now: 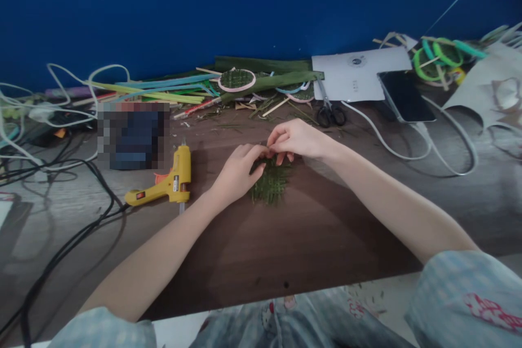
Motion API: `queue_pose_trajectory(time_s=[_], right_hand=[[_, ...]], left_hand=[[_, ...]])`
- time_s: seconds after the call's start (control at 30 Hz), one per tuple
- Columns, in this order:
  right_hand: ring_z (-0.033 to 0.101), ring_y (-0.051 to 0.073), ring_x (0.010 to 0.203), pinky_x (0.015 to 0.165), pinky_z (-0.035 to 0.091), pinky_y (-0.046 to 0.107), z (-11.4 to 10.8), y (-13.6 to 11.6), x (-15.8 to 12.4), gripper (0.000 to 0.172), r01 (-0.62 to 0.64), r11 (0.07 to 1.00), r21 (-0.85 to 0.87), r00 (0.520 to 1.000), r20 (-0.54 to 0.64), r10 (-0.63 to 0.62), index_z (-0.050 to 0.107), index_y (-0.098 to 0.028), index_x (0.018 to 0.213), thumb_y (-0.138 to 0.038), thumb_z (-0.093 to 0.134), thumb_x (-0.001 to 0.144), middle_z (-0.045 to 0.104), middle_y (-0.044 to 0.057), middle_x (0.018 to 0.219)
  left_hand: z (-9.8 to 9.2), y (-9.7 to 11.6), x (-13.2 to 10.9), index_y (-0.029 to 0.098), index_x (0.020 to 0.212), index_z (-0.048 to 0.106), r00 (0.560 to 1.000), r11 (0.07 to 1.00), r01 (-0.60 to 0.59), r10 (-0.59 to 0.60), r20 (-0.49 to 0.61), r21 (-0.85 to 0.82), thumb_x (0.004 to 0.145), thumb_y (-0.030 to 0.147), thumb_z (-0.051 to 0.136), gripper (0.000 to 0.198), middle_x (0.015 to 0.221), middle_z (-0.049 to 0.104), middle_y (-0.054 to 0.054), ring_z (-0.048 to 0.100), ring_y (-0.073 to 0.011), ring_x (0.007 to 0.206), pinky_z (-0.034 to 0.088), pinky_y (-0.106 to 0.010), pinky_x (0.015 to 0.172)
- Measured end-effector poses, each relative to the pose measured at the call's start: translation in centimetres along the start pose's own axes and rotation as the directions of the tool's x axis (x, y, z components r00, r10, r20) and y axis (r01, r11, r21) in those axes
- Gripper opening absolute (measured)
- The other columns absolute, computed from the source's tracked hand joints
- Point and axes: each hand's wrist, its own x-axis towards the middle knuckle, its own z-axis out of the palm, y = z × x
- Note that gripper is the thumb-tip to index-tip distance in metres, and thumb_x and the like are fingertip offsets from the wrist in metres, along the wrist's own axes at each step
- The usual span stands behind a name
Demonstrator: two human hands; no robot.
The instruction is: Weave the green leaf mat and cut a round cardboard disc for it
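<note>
A small piece woven from green leaf strips (269,186) lies on the dark wooden table, with loose strip ends along its near edge. My left hand (241,169) is closed on its far left side, thumb and fingers on the weave. From the right, my right hand (294,141) pinches at the far edge of the same piece, its fingertips meeting those of the left. Both hands cover that far edge, so the exact strip between the right fingertips is hidden.
A yellow glue gun (179,176) lies left of my hands, near a pixelated dark object (136,138). Scissors (329,111), a white sheet (353,79), a phone (408,97) with a white cable, and a pink-rimmed woven round (237,81) lie farther back. Black cables (81,228) run along the left.
</note>
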Motion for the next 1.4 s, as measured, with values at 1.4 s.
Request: queue_pose_trajectory(time_s=[1.4], right_hand=[[0.053, 0.014, 0.064, 0.056, 0.032, 0.025, 1.0, 0.4, -0.2, 0.010, 0.037, 0.792, -0.610, 0.988, -0.099, -0.122, 0.059, -0.018, 0.070, -0.027, 0.062, 0.073, 0.060, 0.002, 0.066]], left_hand=[[0.3, -0.1, -0.4, 0.019, 0.091, 0.049, 0.998, 0.993, -0.054, 0.058, -0.038, 0.107, 0.080, 0.012, 0.053, 0.013, 0.087, 0.062, -0.004, 0.056, -0.0185, 0.085, 0.047, -0.033, 0.076]])
